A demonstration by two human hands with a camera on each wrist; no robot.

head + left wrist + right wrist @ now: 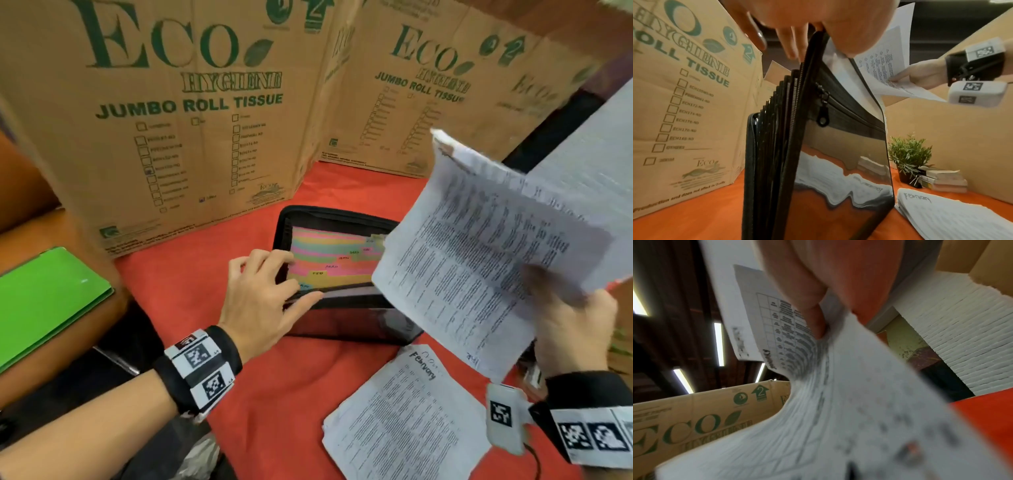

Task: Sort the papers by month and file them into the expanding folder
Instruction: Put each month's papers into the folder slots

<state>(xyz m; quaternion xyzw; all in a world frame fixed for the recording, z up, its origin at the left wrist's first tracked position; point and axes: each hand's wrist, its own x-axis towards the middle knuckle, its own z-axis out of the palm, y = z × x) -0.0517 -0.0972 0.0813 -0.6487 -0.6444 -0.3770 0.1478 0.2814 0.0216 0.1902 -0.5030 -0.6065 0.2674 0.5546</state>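
Right fingers [816,316] pinch papers [479,257]; left fingers [270,255] grip folder [342,322] rim.

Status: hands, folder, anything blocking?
Left hand pinches expanding folder front wall, pockets spread. Right hand grips papers, raised by folder's right side. February stack on cloth, clear of pockets.

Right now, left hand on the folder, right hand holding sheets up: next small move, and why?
Probably lower the papers in the right hand into the front pocket of the expanding folder: the left hand holds it open near the first tabs, and the sheets' handwritten label seems to read January.
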